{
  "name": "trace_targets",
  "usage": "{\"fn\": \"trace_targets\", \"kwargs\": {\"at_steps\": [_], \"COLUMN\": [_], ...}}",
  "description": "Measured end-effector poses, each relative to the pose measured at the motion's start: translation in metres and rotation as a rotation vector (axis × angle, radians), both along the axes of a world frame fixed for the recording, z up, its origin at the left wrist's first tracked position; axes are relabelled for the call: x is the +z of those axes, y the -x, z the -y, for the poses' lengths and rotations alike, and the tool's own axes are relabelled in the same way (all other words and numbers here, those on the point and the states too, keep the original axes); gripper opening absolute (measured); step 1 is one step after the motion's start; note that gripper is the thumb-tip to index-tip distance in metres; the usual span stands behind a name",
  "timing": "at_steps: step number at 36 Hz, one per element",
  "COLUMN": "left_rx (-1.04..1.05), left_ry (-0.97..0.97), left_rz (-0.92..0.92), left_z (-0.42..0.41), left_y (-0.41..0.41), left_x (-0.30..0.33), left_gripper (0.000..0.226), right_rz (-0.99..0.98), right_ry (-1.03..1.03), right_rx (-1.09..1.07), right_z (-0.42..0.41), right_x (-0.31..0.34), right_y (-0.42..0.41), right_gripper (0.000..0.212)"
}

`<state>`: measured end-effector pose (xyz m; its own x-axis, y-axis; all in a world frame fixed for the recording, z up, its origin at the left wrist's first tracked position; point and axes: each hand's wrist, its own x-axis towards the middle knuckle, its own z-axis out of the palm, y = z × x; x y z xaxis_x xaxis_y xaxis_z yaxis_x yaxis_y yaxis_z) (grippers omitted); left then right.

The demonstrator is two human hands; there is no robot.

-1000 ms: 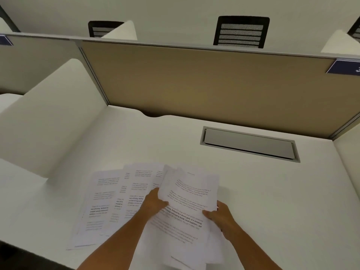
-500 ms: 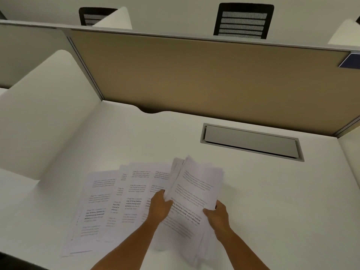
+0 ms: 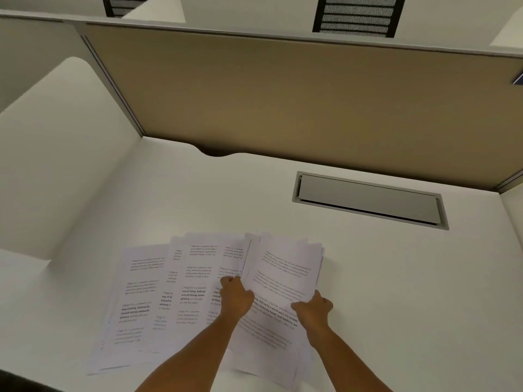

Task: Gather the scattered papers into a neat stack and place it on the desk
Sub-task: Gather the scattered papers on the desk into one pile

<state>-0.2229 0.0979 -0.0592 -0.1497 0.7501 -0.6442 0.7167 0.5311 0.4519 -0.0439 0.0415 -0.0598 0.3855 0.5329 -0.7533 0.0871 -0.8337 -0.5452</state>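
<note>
Papers, white printed sheets with black text: two groups, both on white desk top (image 3: 368,278) at near edge.

Largest to smallest, all placed against grey metal cable hatch (image 3: 370,200) set flush into desk:

- Tan fabric partition panel (image 3: 283,94), upright behind hatch, across far edge of desk.
- White rounded side divider (image 3: 56,151), far left of hatch, upright along desk's left side.
- Desk top, all round hatch.
- Fanned sheets (image 3: 141,301), nearer than hatch and well to its left, flat on desk, overlapping one another, edges uneven.
- Gathered bundle of sheets (image 3: 283,281), nearer than hatch, just left of its left end, tilted, left edge lying over fanned sheets, far corners not squared.
- Black mesh chair back (image 3: 358,15), beyond hatch, above partition.
- Second black chair back (image 3: 119,5), beyond and far left of hatch, mostly hidden.
- Left hand (image 3: 236,297), curled round bundle's left edge.
- Right hand (image 3: 312,308), pinching bundle's right edge.

Hands apart, one on each side of bundle.
</note>
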Motion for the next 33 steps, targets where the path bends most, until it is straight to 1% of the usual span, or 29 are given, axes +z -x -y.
{"fn": "trace_targets", "kwargs": {"at_steps": [2, 3, 5, 6, 9, 11, 14, 18, 20, 22, 24, 26, 28, 31, 33], "left_rx": [0.008, 0.018, 0.04, 0.048, 0.069, 0.076, 0.073, 0.087, 0.099, 0.109, 0.107, 0.117, 0.155, 0.225, 0.262], "left_ry": [0.017, 0.021, 0.023, 0.016, 0.002, -0.002, -0.011, -0.019, -0.031, -0.056, -0.067, -0.079, -0.095, -0.119, -0.132], "left_rz": [0.028, 0.046, 0.069, 0.085, 0.135, 0.19, 0.273, 0.35, 0.388, 0.44, 0.491, 0.565, 0.619, 0.636, 0.631], "left_z": [-0.002, -0.004, -0.005, -0.004, 0.004, 0.005, 0.007, 0.009, 0.009, 0.01, 0.011, 0.014, 0.017, 0.025, 0.026], "left_y": [0.005, 0.01, 0.014, 0.013, 0.002, -0.001, 0.0, 0.002, 0.003, 0.004, 0.008, 0.014, 0.021, 0.036, 0.043], "left_x": [-0.01, -0.027, -0.039, -0.036, -0.001, 0.01, 0.012, 0.016, 0.021, 0.026, 0.031, 0.037, 0.042, 0.047, 0.047], "left_gripper": [0.048, 0.045, 0.04, 0.037, 0.032, 0.033, 0.036, 0.052, 0.062, 0.067, 0.063, 0.052, 0.042, 0.041, 0.04], "right_rz": [0.025, 0.051, 0.097, 0.103, 0.038, -0.014, -0.076, -0.155, -0.199, -0.232, -0.244, -0.24, -0.249, -0.32, -0.334], "right_ry": [0.017, 0.036, 0.084, 0.093, 0.08, 0.055, 0.013, -0.043, -0.08, -0.108, -0.136, -0.151, -0.169, -0.189, -0.21], "right_rx": [0.003, 0.011, 0.035, 0.038, -0.012, -0.047, -0.072, -0.092, -0.115, -0.165, -0.207, -0.218, -0.225, -0.204, -0.16], "right_z": [-0.003, -0.005, -0.008, -0.008, -0.009, -0.008, -0.006, -0.001, 0.001, 0.004, 0.008, 0.011, 0.013, 0.014, 0.012], "right_x": [0.002, 0.007, 0.014, 0.014, 0.008, -0.001, 0.001, 0.014, 0.017, 0.019, 0.019, 0.02, 0.024, 0.035, 0.037], "right_y": [0.003, 0.005, 0.007, 0.008, 0.007, 0.003, -0.002, -0.006, -0.009, -0.012, -0.013, -0.014, -0.013, -0.009, -0.007], "right_gripper": [0.076, 0.077, 0.076, 0.075, 0.075, 0.074, 0.063, 0.048, 0.052, 0.062, 0.07, 0.071, 0.062, 0.041, 0.038]}}
